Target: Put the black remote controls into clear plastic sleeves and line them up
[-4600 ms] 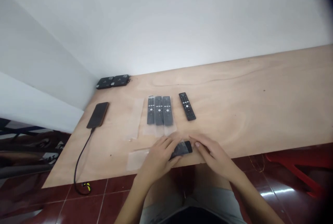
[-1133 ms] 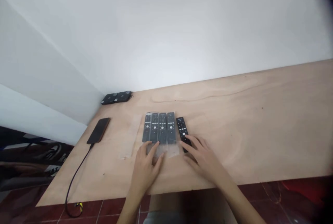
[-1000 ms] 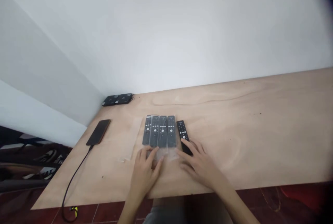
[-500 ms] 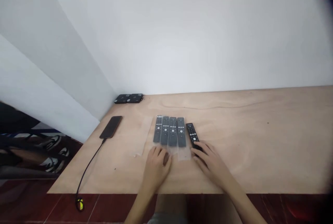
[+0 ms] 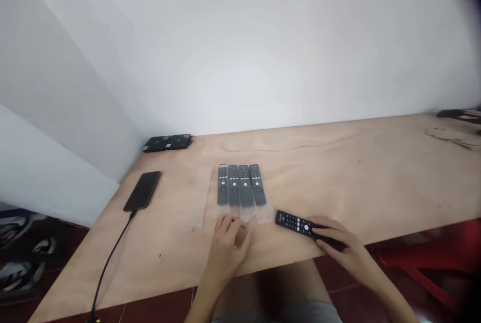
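Note:
A bare black remote control point(image 5: 296, 225) lies at a slant near the table's front edge, lower end in the grip of my right hand point(image 5: 340, 243). My right thumb and fingers close round its sides. To the left, a row of several remote controls point(image 5: 245, 185) in clear plastic sleeves lies side by side, buttons up. Just below the row rests my left hand point(image 5: 227, 245), fingers loosely curved and thumb apart from them, nothing visible in it. Its fingertips are by the sleeves' lower ends; whether they touch the plastic I cannot tell. An empty-looking clear sleeve point(image 5: 201, 198) lies left of the row.
A phone point(image 5: 143, 191) on a black cable point(image 5: 108, 258) lies on the left of the wooden table point(image 5: 338, 178). Two flat black boxes point(image 5: 178, 141) sit by the wall. Dark items point(image 5: 460, 114) lie far right; a red stool point(image 5: 424, 258) stands below the edge.
My right hand has drawn the bare remote control toward the front edge and right, turning it from near upright to slanting sideways. My left hand has stayed below the row. The view has swung right.

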Motion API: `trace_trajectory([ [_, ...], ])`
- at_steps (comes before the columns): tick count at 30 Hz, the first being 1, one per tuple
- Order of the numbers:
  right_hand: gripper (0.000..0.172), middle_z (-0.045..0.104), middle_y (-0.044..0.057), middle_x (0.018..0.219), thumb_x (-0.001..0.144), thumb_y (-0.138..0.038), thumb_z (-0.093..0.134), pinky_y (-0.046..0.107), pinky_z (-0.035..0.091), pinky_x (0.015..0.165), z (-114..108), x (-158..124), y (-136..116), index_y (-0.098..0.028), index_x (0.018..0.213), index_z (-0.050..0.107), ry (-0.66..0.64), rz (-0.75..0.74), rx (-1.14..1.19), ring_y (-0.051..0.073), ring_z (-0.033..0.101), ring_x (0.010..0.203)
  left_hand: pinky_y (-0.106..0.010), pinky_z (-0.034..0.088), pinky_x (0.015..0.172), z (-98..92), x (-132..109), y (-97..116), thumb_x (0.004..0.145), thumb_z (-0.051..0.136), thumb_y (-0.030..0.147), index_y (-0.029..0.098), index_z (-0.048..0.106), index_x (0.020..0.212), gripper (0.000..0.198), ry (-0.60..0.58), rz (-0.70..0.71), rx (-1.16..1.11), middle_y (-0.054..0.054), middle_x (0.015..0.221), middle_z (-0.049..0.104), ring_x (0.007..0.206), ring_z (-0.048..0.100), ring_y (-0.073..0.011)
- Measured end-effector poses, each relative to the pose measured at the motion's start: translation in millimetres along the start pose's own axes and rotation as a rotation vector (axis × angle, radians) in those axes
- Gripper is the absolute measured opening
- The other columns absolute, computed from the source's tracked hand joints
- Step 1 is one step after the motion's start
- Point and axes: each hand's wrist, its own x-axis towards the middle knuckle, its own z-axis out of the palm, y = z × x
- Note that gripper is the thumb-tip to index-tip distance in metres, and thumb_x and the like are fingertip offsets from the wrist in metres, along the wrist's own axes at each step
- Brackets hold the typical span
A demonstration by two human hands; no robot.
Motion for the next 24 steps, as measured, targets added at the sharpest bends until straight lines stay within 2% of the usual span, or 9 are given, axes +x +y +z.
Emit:
trace_trajectory([
  [2, 0.025, 0.073, 0.011, 0.147, 0.105, -0.038, 0.074, 0.063, 0.055, 0.12, -1.0, -0.7, -12.0, -0.032, 0.128, 0.083, -0.064, -0.016, 0.038, 0.035, 0.065, 0.141, -0.046, 0.058, 0.099, -4.6, -1.9, 2.9, 0.097, 0.073, 0.015, 0.025, 0.068, 0.116, 0.022, -0.092, 0.062, -0.076, -0.009, 0.118, 0.068, 0.115, 0.064, -0.0293],
  [5, 0.027, 0.073, 0.01, 0.148, 0.106, -0.033, 0.073, 0.063, 0.053, 0.12, 14.7, 12.4, -35.3, -0.035, 0.131, 0.082, -0.187, -0.081, 0.089, 0.034, 0.062, 0.144, -0.049, 0.058, 0.107, -11.0, -5.6, 4.1, 0.091, 0.086, 0.021, 0.029, 0.066, 0.137, 0.051, -0.262, 0.147, -0.143, -0.01, 0.135, 0.07, 0.128, 0.064, -0.0318],
  [7, 0.027, 0.073, 0.01, 0.149, 0.107, -0.03, 0.073, 0.064, 0.051, 0.121, 31.2, 25.3, -50.1, -0.035, 0.132, 0.081, -0.26, -0.131, 0.127, 0.033, 0.06, 0.146, -0.048, 0.059, 0.108, -14.9, -9.4, 0.6, 0.092, 0.085, 0.021, 0.03, 0.067, 0.137, 0.049, -0.305, 0.156, -0.166, -0.009, 0.136, 0.072, 0.127, 0.066, -0.0306],
  [11, 0.029, 0.072, 0.01, 0.151, 0.109, -0.03, 0.068, 0.065, 0.047, 0.125, 59.1, 46.8, -69.0, -0.033, 0.137, 0.078, -0.309, -0.168, 0.158, 0.033, 0.06, 0.146, -0.045, 0.06, 0.107, -23.6, -18.1, -11.9, 0.102, 0.072, 0.019, 0.029, 0.072, 0.132, 0.031, -0.257, 0.043, -0.225, -0.008, 0.132, 0.074, 0.123, 0.069, -0.0269],
  [15, 0.03, 0.079, 0.011, 0.138, 0.112, -0.034, 0.06, 0.055, 0.059, 0.116, 72.9, 56.6, -73.7, -0.029, 0.137, 0.077, -0.199, -0.047, 0.119, 0.032, 0.071, 0.132, -0.044, 0.061, 0.103, -29.6, -19.0, -14.0, 0.109, 0.063, 0.031, 0.028, 0.076, 0.125, 0.021, -0.198, -0.208, -0.327, -0.007, 0.123, 0.078, 0.117, 0.073, -0.0269],
  [17, 0.032, 0.08, 0.011, 0.134, 0.114, -0.035, 0.056, 0.052, 0.062, 0.112, 76.7, 58.2, -74.4, -0.028, 0.137, 0.077, -0.151, -0.018, 0.082, 0.032, 0.074, 0.126, -0.042, 0.061, 0.098, -28.7, -15.6, -10.4, 0.111, 0.06, 0.037, 0.027, 0.078, 0.119, 0.022, -0.179, -0.333, -0.376, -0.007, 0.119, 0.08, 0.112, 0.075, -0.0268],
  [21, 0.039, 0.074, 0.012, 0.141, 0.107, -0.039, 0.069, 0.052, 0.061, 0.113, 81.0, 57.6, -74.7, -0.03, 0.144, 0.071, -0.202, -0.065, -0.003, 0.033, 0.07, 0.131, -0.041, 0.061, 0.092, -20.5, -8.8, -3.0, 0.11, 0.058, 0.041, 0.024, 0.079, 0.11, 0.027, -0.126, -0.427, -0.412, -0.007, 0.109, 0.081, 0.104, 0.076, -0.0265],
  [24, 0.046, 0.071, 0.012, 0.143, 0.101, -0.038, 0.077, 0.051, 0.061, 0.112, 81.4, 57.0, -72.6, -0.031, 0.147, 0.069, -0.22, -0.101, -0.039, 0.033, 0.068, 0.132, -0.041, 0.06, 0.089, -15.3, -7.8, 0.2, 0.101, 0.073, 0.04, 0.024, 0.079, 0.103, 0.018, -0.126, -0.475, -0.368, -0.006, 0.103, 0.08, 0.099, 0.075, -0.0274],
])
